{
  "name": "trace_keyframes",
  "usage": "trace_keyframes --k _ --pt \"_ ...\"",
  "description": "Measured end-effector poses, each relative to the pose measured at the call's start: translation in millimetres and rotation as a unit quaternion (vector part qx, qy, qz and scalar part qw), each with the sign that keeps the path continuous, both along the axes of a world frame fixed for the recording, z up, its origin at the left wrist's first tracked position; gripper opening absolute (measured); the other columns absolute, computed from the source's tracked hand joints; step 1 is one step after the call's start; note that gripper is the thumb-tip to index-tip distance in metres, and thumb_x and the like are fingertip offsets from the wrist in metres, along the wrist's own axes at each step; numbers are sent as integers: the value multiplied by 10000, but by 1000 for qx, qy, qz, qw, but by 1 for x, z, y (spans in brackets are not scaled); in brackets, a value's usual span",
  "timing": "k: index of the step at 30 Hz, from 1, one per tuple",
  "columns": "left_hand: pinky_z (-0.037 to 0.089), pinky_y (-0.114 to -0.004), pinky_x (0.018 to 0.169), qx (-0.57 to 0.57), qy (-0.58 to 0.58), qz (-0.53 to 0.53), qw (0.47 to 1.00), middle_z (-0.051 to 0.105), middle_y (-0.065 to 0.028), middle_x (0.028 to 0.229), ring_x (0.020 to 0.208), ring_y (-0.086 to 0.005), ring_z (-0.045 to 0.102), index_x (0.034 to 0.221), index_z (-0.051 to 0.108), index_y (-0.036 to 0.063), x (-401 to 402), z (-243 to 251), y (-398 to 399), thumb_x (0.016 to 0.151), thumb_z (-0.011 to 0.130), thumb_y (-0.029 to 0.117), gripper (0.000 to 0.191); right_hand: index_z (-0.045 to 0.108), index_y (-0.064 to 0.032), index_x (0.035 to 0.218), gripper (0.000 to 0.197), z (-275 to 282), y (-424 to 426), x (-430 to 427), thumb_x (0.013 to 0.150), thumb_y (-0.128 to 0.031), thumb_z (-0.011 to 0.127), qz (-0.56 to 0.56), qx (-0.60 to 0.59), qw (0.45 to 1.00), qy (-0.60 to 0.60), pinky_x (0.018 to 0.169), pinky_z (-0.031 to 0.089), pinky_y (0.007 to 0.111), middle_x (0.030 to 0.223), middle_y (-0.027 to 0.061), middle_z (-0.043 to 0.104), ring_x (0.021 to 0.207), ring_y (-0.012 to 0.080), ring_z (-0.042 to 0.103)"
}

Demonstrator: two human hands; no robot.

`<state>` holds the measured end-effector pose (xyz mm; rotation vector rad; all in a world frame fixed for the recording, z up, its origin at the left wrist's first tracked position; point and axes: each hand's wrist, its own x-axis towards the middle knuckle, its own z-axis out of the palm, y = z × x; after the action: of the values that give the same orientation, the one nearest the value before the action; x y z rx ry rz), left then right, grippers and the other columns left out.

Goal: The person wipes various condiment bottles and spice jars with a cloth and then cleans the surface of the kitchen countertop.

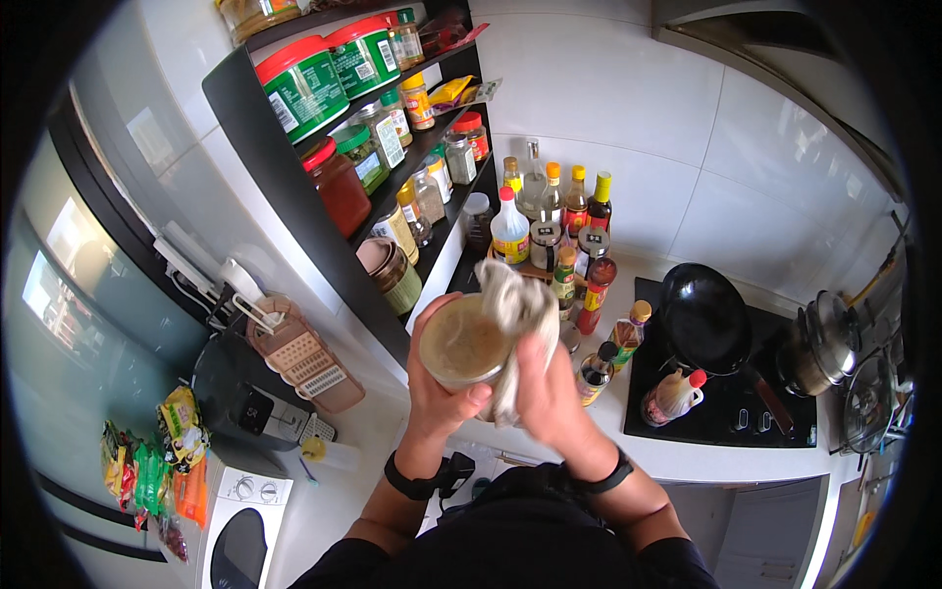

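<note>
My left hand (436, 397) grips a round container (465, 340) by its side, with the round, cloudy, pale brown top or base facing up. Against its right side my right hand (543, 394) holds a bunched, pale patterned cloth (519, 302), partly blurred. One end of the cloth flops over the container's rim. Both hands are in front of my body, above the counter edge. The container's underside and what it holds cannot be made out.
A black shelf (254, 132) with spice jars and tubs stands at the left. Sauce bottles (509, 228) crowd the counter behind my hands. On the black cooktop (662, 434) at the right are a wok (705, 316) and a red-capped bottle (671, 397). A grater (313, 361) lies left.
</note>
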<state>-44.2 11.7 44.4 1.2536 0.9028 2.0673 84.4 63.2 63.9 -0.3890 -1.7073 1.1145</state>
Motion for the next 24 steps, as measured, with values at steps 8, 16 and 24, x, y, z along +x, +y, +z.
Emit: trace_keyframes --k 8,16,24 --pt "433 -373 1018 9 130 -51 990 518 -163 1297 1178 -232 556 1393 367 -72 -9 -8 -7 622 872 477 1073 442 14 1375 520 -11 26 1 1044 -387 440 226 -378 895 76 997 391 254 1294 50 529 1169 110 490" --pt "367 -388 1085 -65 109 81 989 469 -171 1390 1305 -246 455 1444 275 -13 -8 0 -8 871 697 408 827 441 41 1391 592 -20 4 3 1056 -437 345 89 -438 886 122 1044 397 314 1338 115 546 1227 186 516" --pt "421 -400 1038 -29 77 12 997 461 -132 1341 1245 -238 494 1403 298 3 10 -13 -16 586 929 465 1131 482 55 1318 541 -26 -15 1 1047 -380 310 -67 -37 996 53 968 436 370 1198 193 606 1139 278 574"
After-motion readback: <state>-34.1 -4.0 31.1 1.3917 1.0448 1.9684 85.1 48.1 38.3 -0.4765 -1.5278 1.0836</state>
